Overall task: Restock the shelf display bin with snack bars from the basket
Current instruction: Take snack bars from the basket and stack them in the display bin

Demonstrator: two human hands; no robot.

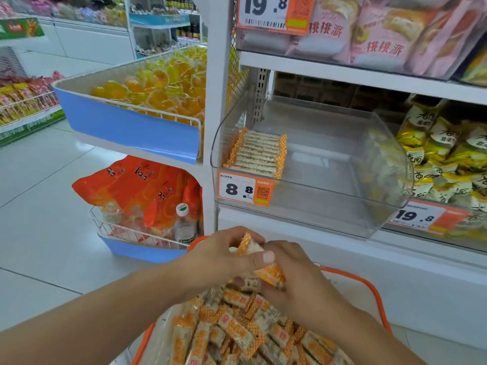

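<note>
Orange-wrapped snack bars are bunched between my left hand and right hand, both clenched round them above the basket. I judge gathering nearly done; next, lift them to the clear display bin at centre frame, beside its existing row.

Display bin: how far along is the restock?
Early. Done: one neat row of bars stands at the left end of the clear display bin. In hand: left hand and right hand grip a few bars over the basket. Left: most of the bin is bare, and the basket holds many bars.
</note>
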